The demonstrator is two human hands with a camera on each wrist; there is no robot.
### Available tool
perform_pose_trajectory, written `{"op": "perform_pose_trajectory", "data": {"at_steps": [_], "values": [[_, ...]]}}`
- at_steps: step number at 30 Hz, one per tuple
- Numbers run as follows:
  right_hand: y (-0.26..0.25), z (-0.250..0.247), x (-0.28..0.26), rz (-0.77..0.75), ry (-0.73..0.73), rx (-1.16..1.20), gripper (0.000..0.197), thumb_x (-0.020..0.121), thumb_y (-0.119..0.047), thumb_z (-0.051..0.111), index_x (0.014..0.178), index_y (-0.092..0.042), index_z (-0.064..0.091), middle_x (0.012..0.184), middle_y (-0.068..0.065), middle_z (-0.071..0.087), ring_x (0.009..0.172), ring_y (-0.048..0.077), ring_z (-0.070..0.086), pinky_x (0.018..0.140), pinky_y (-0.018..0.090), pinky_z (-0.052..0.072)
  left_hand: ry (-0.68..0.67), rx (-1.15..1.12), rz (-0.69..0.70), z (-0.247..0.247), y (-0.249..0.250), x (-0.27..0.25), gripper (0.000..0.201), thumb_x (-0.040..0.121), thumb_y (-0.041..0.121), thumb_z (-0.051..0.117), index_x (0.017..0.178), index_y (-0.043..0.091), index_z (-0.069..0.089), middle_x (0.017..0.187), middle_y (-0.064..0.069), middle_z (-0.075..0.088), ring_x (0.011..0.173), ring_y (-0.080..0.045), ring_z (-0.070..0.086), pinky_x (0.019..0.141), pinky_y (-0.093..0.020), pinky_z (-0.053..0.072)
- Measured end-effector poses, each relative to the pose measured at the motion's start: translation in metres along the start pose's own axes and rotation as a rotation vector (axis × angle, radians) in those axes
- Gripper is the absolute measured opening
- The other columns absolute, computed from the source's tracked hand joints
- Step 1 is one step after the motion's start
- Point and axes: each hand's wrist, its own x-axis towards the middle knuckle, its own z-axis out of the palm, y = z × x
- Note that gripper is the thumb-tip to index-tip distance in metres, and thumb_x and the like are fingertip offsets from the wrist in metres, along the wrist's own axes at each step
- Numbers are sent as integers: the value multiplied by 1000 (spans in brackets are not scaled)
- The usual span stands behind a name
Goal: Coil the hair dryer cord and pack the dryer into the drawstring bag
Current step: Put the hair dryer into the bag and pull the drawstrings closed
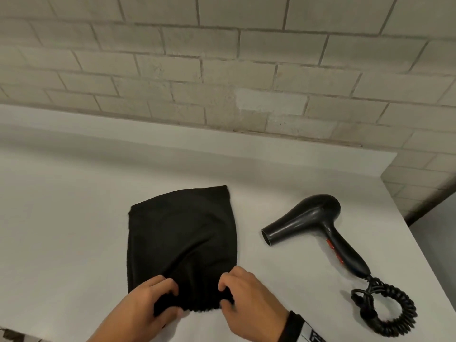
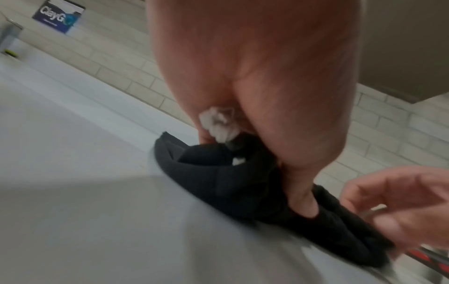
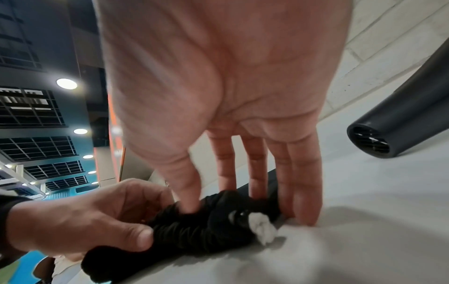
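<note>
- Beside the hair dryer (image 1: pixel 318 225), toward the person, the drawstring bag (image 1: pixel 182 240) lies flat on the white counter (image 1: pixel 61 218); left hand (image 1: pixel 150 307) and right hand (image 1: pixel 246 299) both pinch its gathered mouth; the mouth looks cinched, so the dryer could jam there.
- The coiled cord (image 1: pixel 387 309), behind the dryer's handle, may spring loose and snag the bag's rim when lifted.
- A white cord end (image 3: pixel 262 226) at the mouth could slip inside the hem if tugged.
</note>
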Motion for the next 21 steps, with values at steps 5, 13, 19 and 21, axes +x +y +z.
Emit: {"op": "perform_pose_trajectory", "data": {"at_steps": [5, 13, 19, 21], "values": [[-4, -5, 21, 74, 46, -94, 20, 92, -39, 55, 95, -21, 49, 98, -3, 54, 86, 18, 54, 77, 34, 50, -43, -135, 12, -8, 7, 5, 29, 73, 55, 75, 88, 41, 55, 92, 25, 61, 90, 4, 59, 79, -13, 48], [8, -25, 25, -46, 222, -142, 20, 94, -11, 45, 85, -28, 40, 84, -7, 46, 72, 14, 49, 64, 32, 51, 105, 81, 93, -8, 4, 16, 52, 69, 2, 81, 71, 49, 60, 110, 29, 60, 93, 0, 65, 78, -4, 45], [8, -28, 25, 6, 304, -212, 40, 94, -8, 48, 123, -34, 53, 117, -8, 49, 98, 12, 51, 79, 24, 53, 306, 134, -114, -8, 38, 29, 51, 74, 27, 81, 117, 46, 60, 100, 20, 66, 72, -11, 60, 56, -19, 48], [9, -28, 27, 33, 311, -213, 56, 90, -3, 49, 130, -42, 43, 124, -9, 46, 103, 15, 52, 82, 27, 54, 307, 114, -130, -9, 48, 32, 53, 85, 37, 67, 129, 55, 43, 113, 27, 58, 82, -8, 56, 59, -12, 43]]}}
